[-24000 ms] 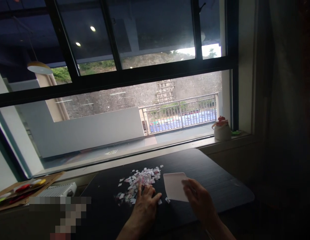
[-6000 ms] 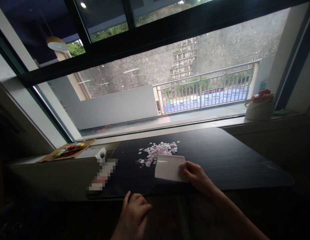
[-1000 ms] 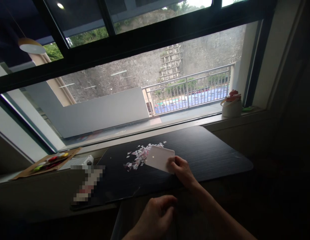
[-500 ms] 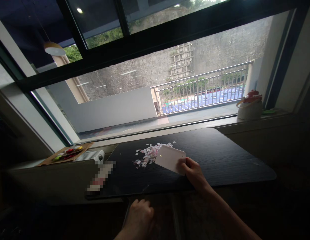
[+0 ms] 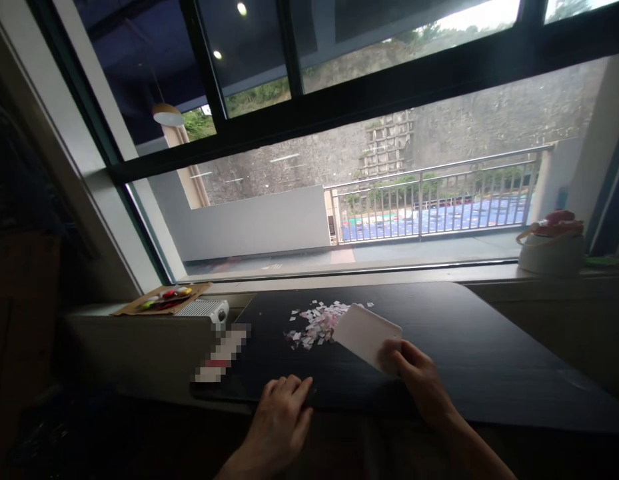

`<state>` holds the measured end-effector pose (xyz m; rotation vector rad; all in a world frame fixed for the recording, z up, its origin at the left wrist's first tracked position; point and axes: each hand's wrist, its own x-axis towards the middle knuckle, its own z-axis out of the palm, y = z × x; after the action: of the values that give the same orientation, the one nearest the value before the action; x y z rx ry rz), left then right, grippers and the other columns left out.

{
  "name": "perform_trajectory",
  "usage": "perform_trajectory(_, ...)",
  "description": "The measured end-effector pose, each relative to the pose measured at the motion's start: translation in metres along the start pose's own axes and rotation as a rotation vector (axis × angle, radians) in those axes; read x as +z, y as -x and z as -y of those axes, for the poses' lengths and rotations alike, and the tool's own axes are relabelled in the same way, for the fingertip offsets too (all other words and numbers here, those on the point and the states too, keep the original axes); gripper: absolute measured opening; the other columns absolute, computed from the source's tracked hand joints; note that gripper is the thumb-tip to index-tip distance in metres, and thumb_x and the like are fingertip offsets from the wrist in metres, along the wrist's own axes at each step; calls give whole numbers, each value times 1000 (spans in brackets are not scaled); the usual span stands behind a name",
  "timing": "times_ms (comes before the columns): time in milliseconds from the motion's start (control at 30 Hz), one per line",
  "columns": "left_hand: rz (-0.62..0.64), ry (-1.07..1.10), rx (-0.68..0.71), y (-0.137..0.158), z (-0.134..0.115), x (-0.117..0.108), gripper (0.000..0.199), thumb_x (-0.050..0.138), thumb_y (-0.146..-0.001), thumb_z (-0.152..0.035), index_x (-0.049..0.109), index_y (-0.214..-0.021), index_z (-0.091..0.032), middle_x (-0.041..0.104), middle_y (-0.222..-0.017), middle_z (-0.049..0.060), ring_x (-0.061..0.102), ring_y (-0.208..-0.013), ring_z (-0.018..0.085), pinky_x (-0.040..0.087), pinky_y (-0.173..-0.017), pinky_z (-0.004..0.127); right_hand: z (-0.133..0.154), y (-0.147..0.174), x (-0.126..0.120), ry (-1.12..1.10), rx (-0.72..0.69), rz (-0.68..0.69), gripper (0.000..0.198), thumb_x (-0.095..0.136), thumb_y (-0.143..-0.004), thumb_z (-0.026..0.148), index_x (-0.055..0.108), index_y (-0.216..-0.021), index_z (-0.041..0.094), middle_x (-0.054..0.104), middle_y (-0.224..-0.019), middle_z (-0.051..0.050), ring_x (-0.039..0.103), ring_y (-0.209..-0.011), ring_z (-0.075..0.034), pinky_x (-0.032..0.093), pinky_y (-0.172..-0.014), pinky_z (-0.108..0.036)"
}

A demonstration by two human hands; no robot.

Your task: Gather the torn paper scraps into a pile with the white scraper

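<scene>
My right hand [image 5: 423,379] grips a thin, flat white board [image 5: 366,333] with rounded corners by its near right corner, thumb on top. The board is tilted above the black table, its far left edge beside a pile of small cut paper scraps [image 5: 319,325], part of which it hides. Whether the board touches the tabletop, I cannot tell. At the table's near edge is my left hand [image 5: 284,410], palm down and holding nothing, its fingers loosely bent and a little apart.
The black table [image 5: 454,333] stands against a windowsill [image 5: 439,275]. A blurred-out flat item [image 5: 222,357] lies on its left end. Farther left, brown paper [image 5: 139,303] with colourful small things lies by a white ribbed device [image 5: 204,309]. A white jug with a red lid [image 5: 552,250] stands right.
My left hand has risen from below the table's near edge to that edge, its fingers loosening. The white board stays in my right hand by the scraps. The camera view has shifted.
</scene>
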<state>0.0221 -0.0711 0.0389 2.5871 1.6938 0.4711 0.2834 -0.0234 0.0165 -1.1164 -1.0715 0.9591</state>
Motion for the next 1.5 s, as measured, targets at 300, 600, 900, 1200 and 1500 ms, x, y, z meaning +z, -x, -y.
perform_trajectory(300,-596,153,-232,-55,88,20,33,39,-81,-26,62,-103,-19,66,-96,8,62,-94,24,49,-84,43,6,-27,34,348,-281,152,30,57,-79,45,68,-78,18,71,-76,-7,64,-70,-23,47,-62,-32)
perform_trajectory(600,-734,195,-289,-54,93,40,33,41,-80,-28,60,-105,-19,67,-98,7,62,-95,24,48,-86,45,5,-30,20,447,-295,169,26,53,-81,42,63,-77,19,69,-75,-6,63,-70,-22,46,-62,-30)
perform_trajectory(900,-683,146,-248,-50,86,36,30,40,-82,-24,62,-102,-19,67,-95,7,61,-93,24,47,-84,43,3,-32,19,348,-210,187,21,59,-74,39,61,-67,19,63,-61,-1,57,-58,-18,43,-51,-27)
perform_trajectory(1200,-522,86,-51,-45,68,29,14,52,-77,-21,65,-73,-24,65,-76,0,59,-81,19,38,-93,44,-13,-37,-1,424,7,203,25,55,-67,38,64,-68,15,63,-64,-3,57,-62,-19,42,-54,-28)
perform_trajectory(1500,-474,59,-45,-45,68,26,14,52,-76,-20,65,-73,-22,63,-77,1,58,-82,20,37,-91,45,2,-14,-3,267,167,374,26,61,-65,37,66,-73,13,69,-72,-5,62,-71,-22,46,-62,-29)
